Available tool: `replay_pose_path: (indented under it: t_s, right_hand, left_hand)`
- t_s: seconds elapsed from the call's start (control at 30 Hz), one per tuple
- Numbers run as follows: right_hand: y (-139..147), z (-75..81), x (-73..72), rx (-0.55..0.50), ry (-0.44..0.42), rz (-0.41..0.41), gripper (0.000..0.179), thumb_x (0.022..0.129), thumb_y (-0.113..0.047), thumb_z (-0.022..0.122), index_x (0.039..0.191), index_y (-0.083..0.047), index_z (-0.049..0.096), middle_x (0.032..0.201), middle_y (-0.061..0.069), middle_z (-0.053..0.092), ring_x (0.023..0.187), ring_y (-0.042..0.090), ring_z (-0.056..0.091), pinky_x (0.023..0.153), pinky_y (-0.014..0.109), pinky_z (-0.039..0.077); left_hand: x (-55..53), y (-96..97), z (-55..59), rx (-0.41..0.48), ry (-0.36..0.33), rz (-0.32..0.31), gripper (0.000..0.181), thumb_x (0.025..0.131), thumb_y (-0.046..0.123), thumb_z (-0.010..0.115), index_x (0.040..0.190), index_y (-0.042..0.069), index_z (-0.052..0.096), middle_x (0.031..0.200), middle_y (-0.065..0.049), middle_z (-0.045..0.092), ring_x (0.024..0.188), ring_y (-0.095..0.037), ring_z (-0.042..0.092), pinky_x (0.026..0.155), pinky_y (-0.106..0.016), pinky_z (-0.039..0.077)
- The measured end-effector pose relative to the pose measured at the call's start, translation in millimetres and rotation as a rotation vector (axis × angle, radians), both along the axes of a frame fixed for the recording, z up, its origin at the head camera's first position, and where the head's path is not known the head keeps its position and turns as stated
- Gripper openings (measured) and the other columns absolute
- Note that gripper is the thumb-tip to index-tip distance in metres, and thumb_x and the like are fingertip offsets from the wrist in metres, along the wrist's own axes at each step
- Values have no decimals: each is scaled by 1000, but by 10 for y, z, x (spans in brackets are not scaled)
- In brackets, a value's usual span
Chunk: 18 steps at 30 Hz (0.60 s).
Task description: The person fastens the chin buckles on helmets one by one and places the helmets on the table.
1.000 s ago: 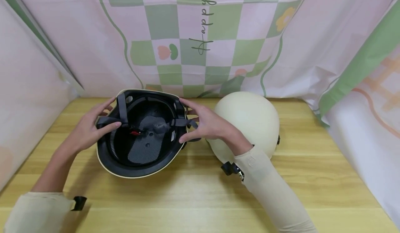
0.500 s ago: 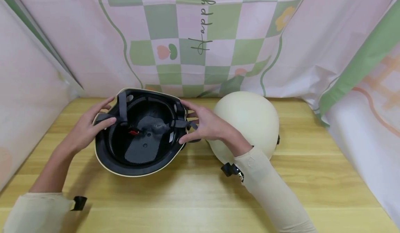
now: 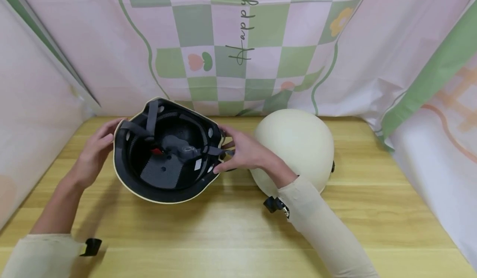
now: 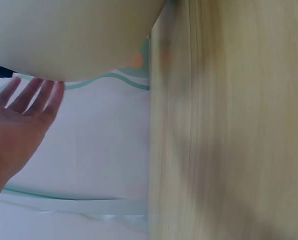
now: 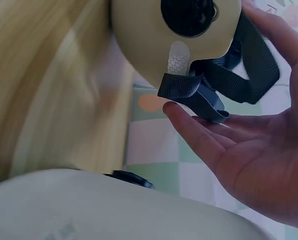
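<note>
A cream helmet (image 3: 165,194) sits with its opening turned up and toward me, so the black lining, grey straps and a red buckle part (image 3: 157,151) show in the head view. My left hand (image 3: 93,153) touches its left outer side with straight fingers, the thumb off the rim; in the left wrist view, the fingertips (image 4: 54,95) meet the shell. On the right side my right hand (image 3: 244,149) grips the rim, thumb toward the front edge and fingers toward the back. Dark strap loops (image 5: 256,65) hang by that hand. Whether the helmet touches the table cannot be told.
A second cream helmet (image 3: 298,141) stands dome up on the wooden table (image 3: 231,236), under my right forearm. Patterned curtains (image 3: 264,25) enclose the back and both sides. A black clip (image 3: 92,247) sticks out at the left sleeve.
The held helmet has tilted and turned, its far edge rising and its inside showing differently. My left thumb has come off the rim and that hand has shifted left. The second helmet stays put.
</note>
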State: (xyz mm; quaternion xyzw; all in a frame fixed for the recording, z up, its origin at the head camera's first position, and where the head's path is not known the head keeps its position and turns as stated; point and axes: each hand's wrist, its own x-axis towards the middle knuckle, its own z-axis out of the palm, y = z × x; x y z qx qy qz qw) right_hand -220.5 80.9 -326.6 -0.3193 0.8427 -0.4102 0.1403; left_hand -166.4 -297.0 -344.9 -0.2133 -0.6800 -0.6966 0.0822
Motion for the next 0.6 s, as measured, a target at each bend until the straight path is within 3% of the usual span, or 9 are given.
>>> replay_pose_path:
  t_s: [0.17, 0.37, 0.47, 0.6]
  right_hand:
    - [-51, -86, -7, 26, -36, -35, 116, 75, -19, 95, 164, -8, 22, 156, 22, 41, 119, 34, 67, 93, 40, 58]
    - [-165, -164, 38, -54, -165, -96, 117, 73, -10, 95, 163, -10, 19, 140, 23, 53, 115, 37, 68, 87, 38, 59]
    - [-212, -194, 63, -72, -207, -135, 119, 72, -7, 96, 163, -11, 18, 136, 21, 55, 113, 35, 69, 86, 37, 59]
    - [-253, -222, 87, -9, -156, -189, 119, 70, -12, 98, 162, -10, 23, 142, 19, 53, 111, 30, 69, 84, 35, 58]
  left_hand:
    - [-4, 11, 22, 46, 79, -29, 39, 108, 3, 39, 135, 13, 64, 132, 2, 67, 121, -10, 57, 103, -22, 36]
    - [-9, -30, -8, 106, 132, -96, 40, 106, -8, 38, 134, 5, 64, 129, -3, 68, 120, -13, 61, 104, -22, 41]
    - [-8, -57, -32, 147, 136, -130, 39, 105, -11, 38, 132, 0, 64, 127, -6, 69, 118, -14, 62, 103, -22, 44]
    - [19, -80, -51, 112, 91, -149, 45, 104, -12, 35, 138, 2, 62, 134, -4, 66, 120, -14, 63, 99, -23, 49]
